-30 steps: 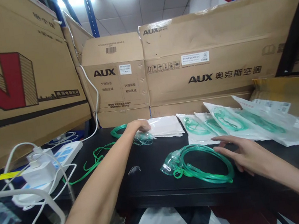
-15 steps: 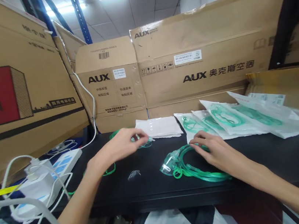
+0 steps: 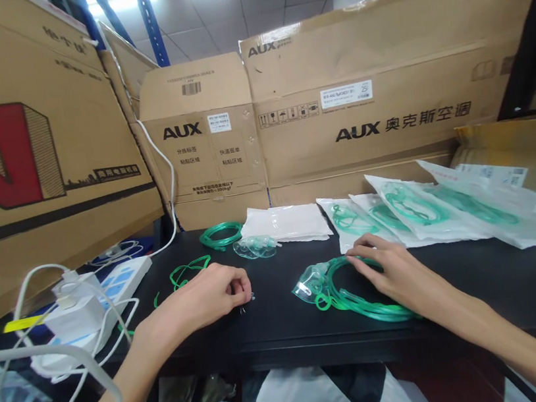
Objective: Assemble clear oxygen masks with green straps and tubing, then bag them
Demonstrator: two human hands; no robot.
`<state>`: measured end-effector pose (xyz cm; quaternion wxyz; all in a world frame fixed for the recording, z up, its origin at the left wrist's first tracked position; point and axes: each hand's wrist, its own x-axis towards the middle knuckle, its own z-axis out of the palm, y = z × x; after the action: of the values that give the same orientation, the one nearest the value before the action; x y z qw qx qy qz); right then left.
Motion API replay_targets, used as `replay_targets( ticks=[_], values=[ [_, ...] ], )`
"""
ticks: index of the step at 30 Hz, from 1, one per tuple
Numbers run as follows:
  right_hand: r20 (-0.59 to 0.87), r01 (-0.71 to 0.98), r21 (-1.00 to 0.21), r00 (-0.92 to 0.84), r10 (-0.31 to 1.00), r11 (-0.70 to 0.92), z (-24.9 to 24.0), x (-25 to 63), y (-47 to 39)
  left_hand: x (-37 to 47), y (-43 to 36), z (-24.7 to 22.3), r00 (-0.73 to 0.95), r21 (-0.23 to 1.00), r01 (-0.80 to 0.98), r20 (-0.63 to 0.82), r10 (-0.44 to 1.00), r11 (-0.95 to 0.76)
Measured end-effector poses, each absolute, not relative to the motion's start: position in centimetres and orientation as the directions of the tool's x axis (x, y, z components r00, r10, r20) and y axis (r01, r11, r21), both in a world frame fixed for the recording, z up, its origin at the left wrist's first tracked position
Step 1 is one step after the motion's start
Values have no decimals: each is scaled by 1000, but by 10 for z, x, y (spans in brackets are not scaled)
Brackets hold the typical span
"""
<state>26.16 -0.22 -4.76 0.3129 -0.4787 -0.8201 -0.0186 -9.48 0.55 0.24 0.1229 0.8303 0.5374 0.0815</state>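
My left hand [image 3: 223, 288] is low over the black table, thumb and fingers pinched on a small clear piece [image 3: 243, 309], mostly hidden by the fingers. My right hand [image 3: 386, 261] has its fingertips on the upper edge of a coil of green tubing [image 3: 375, 309]. A clear mask [image 3: 309, 283] lies at the coil's left end, with a bright green band [image 3: 322, 301] beside it. Behind my left hand are another green tubing coil [image 3: 220, 235], some clear masks [image 3: 255, 247] and a loose green band [image 3: 185, 270].
White flat pouches [image 3: 288, 223] lie at the back. Several pouches with green tubing inside [image 3: 411, 204] overlap at the back right. A power strip [image 3: 126, 277] with white cables is at the left. Cardboard boxes [image 3: 366, 154] wall the table's back.
My left hand has moved down and toward me, from the clear masks to the small clear piece, and closed on it. My right hand stays at the coil. The view has shifted slightly.
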Motion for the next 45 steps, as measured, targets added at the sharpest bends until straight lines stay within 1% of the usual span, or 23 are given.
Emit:
replay_targets(
  ticks=[5,9,14,16,18,20,22,25,27,29,31,33,36,39,42,45],
  values=[
    [535,797,-271,-341,773,540,-47,264,-2,-94,-1,10,358,258,904,-19,933,-341],
    [553,800,-247,-347,757,547,-47,269,4,-96,0,10,365,241,906,-25,931,-349],
    [559,804,-207,-370,742,557,-50,272,7,-107,14,4,302,150,941,27,953,-303],
    [556,798,-194,-390,734,571,-50,273,6,-107,15,5,273,135,950,65,960,-280],
    [563,789,-173,-411,717,589,-51,272,5,-99,8,9,276,182,938,122,953,-295],
    [580,775,-141,-439,686,615,-51,270,6,-84,-3,14,314,287,893,155,937,-347],
    [587,747,-96,-491,644,658,-50,265,9,-64,-15,17,372,399,826,144,917,-398],
    [548,684,-31,-599,584,729,-48,254,14,-37,-25,18,436,497,746,138,889,-443],
    [515,656,-32,-636,575,754,-47,246,16,-24,-24,19,459,538,705,150,876,-462],
    [503,647,-77,-632,590,759,-46,241,17,-17,-21,21,456,569,665,205,866,-484],
    [516,649,-128,-602,610,750,-45,240,16,-12,-18,24,430,594,623,284,857,-509],
    [542,652,-153,-573,615,743,-46,241,15,-7,-16,24,410,614,592,329,851,-522],
    [604,649,-157,-533,592,744,-50,243,14,1,-16,15,419,616,597,307,854,-514],
    [639,633,-160,-519,568,758,-52,244,15,10,-16,-1,392,583,645,302,869,-494],
    [619,622,-183,-529,580,762,-53,244,15,19,-14,-17,369,553,669,333,868,-497],
    [579,594,-215,-561,591,775,-51,244,13,26,-12,-24,392,526,677,335,857,-515]
  ],
)
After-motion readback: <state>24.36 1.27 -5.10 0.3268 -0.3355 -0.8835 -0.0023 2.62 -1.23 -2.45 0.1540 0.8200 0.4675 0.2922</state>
